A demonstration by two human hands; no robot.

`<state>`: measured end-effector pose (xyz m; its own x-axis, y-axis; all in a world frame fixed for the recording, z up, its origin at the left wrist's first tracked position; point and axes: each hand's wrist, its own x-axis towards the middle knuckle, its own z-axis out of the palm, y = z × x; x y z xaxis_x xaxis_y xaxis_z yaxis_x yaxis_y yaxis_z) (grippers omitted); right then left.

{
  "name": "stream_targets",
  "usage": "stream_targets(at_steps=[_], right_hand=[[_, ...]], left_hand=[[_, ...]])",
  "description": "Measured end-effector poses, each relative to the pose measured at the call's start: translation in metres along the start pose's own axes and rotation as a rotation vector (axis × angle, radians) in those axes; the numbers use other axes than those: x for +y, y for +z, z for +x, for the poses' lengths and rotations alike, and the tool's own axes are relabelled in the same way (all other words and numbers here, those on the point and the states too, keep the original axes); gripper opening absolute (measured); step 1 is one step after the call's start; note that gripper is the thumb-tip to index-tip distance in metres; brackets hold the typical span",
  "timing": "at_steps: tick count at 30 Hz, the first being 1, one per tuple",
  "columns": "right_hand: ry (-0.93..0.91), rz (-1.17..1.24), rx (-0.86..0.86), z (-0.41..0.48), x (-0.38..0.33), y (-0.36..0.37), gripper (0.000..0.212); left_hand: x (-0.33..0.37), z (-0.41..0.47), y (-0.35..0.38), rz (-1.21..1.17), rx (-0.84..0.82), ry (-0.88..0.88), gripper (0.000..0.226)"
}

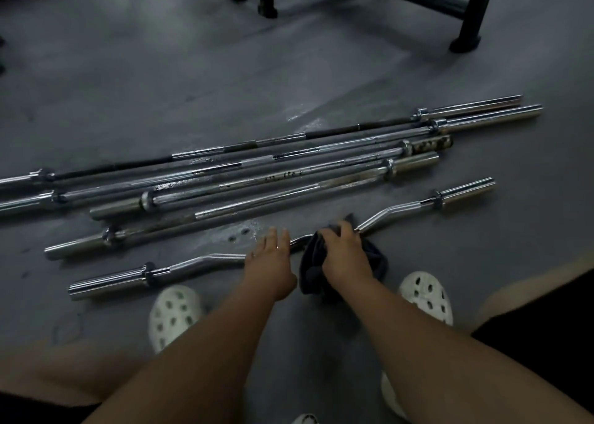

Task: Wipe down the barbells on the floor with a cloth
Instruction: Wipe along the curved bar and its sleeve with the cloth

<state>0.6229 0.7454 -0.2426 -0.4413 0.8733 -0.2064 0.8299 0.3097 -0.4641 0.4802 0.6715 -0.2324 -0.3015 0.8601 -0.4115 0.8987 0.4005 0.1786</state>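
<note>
Several chrome barbells lie side by side on the grey gym floor. Nearest me is a bent curl bar point(199, 261) running from lower left to upper right. My right hand point(345, 250) grips a dark cloth point(313, 263) wrapped over the middle of that curl bar. My left hand point(270, 259) lies over the same bar just left of the cloth, fingers straight. Beyond it is a straight bar point(244, 213) with dull patches, then several longer bars point(289, 156), one with a rust-spotted sleeve.
My white perforated clogs point(173, 314) stand on the floor close behind the curl bar, one on each side of my arms. A black metal bench frame point(463, 15) stands at the far top. Wet spots mark the floor point(241, 232) between the two nearest bars.
</note>
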Motion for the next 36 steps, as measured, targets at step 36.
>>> stream_targets(at_steps=[36], right_hand=[[-0.153, 0.084, -0.216, 0.112, 0.023, 0.138, 0.065]], left_hand=[[-0.03, 0.1, 0.113, -0.284, -0.089, -0.143, 0.1]])
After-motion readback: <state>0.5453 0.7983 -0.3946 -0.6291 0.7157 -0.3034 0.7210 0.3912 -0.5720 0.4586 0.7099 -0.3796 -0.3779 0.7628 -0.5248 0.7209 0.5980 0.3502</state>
